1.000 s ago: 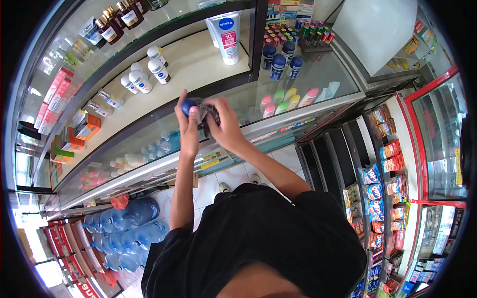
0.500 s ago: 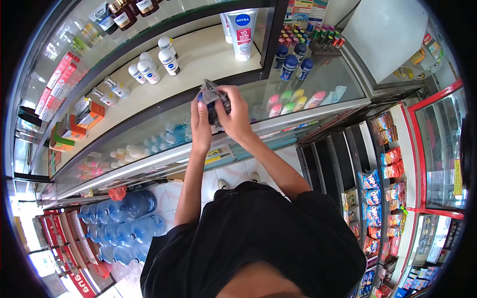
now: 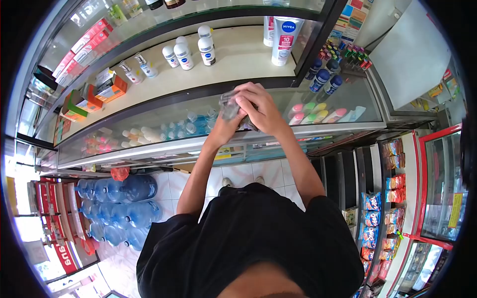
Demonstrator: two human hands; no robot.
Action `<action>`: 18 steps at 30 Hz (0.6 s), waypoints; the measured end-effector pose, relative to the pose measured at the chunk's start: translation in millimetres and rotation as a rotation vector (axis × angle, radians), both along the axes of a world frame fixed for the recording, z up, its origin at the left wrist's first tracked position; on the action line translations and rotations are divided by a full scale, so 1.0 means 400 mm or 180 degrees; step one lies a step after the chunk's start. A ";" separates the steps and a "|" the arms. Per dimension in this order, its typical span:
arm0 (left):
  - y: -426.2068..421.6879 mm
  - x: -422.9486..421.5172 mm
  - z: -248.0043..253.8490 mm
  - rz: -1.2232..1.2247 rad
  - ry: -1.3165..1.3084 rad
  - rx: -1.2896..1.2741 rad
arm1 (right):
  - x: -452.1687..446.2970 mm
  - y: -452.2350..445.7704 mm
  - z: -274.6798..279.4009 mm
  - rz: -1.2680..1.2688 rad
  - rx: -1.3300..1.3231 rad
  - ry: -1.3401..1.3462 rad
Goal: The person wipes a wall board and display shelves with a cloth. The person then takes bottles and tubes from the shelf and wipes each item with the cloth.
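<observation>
My right hand is closed over a crumpled, greyish see-through plastic piece, which pokes out on the left side. Pressed in under it, my left hand grips the same bundle from below. A dark part shows between the palms, but the fingers hide most of it. Both hands are held above the glass counter, close to the dark front edge of the shelf. Behind them on the shelf stand several white roll-on bottles and a white Nivea tube.
Several blue roll-on bottles and pastel-capped bottles stand to the right. Orange boxes sit on the shelf at left. Large blue water jugs lie on the floor; snack packets hang at right, beside a red-framed glass case.
Both hands have moved right in the picture, and the view has shifted too. My right hand now lies over the left, and the plastic sticks out to the left instead of upward.
</observation>
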State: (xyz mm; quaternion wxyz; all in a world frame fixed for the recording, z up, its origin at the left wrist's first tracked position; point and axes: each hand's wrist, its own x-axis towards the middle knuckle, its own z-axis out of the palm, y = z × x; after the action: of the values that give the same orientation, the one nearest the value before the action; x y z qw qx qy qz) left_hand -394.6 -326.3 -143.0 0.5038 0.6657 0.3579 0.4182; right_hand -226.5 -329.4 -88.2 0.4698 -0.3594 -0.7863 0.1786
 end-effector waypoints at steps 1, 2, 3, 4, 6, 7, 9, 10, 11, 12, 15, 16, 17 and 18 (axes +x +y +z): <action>0.002 -0.008 -0.003 -0.0267 -0.0350 -0.0282 | 0.002 -0.001 0.005 0.0162 -0.0105 0.0129; 0.003 -0.015 -0.005 -0.0538 -0.0702 -0.0565 | 0.002 -0.002 0.008 0.0321 -0.0213 0.0256; 0.006 -0.025 -0.009 -0.0810 -0.1055 -0.0843 | 0.001 -0.002 0.009 0.0480 -0.0318 0.0384; 0.027 -0.049 -0.038 -0.1231 -0.0911 -0.1048 | -0.001 0.000 0.008 0.0529 -0.0520 0.0493; 0.010 -0.040 0.009 -0.1125 -0.0293 -0.0711 | -0.002 0.008 0.000 0.0530 -0.0386 0.0320; 0.005 -0.036 0.028 -0.1072 0.0015 -0.0542 | -0.003 0.012 -0.001 0.0526 -0.0318 0.0234; 0.019 -0.046 0.024 -0.0784 0.0321 -0.1137 | -0.014 -0.003 0.008 0.0042 -0.0356 -0.0169; 0.024 -0.047 0.006 -0.0660 0.0345 -0.1304 | -0.022 -0.014 0.010 -0.0202 -0.0379 -0.0369; 0.023 -0.045 0.013 -0.0536 0.0368 -0.1471 | -0.029 -0.022 0.005 -0.0467 -0.0345 -0.0556; 0.018 -0.036 0.019 -0.0147 0.0622 -0.1001 | -0.038 -0.029 -0.003 -0.0732 -0.0313 -0.0741; 0.000 -0.006 0.032 0.0733 0.1065 0.0160 | -0.054 -0.032 -0.003 -0.1315 -0.0642 -0.1110; 0.000 -0.006 0.029 0.0837 0.1013 0.0373 | -0.055 -0.029 0.001 -0.1477 -0.0818 -0.1203; 0.001 -0.005 0.026 0.0946 0.0958 0.0587 | -0.050 -0.020 0.001 -0.1435 -0.0938 -0.0944; 0.005 -0.009 0.024 0.0874 0.0934 0.0553 | -0.042 -0.009 0.000 -0.1385 -0.1060 -0.0684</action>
State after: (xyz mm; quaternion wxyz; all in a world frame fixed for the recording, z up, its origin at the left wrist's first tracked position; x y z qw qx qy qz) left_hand -398.1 -324.3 -133.4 0.3254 0.7054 0.4773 0.4108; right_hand -243.4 -332.9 -88.1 0.3456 -0.6085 -0.6959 0.1611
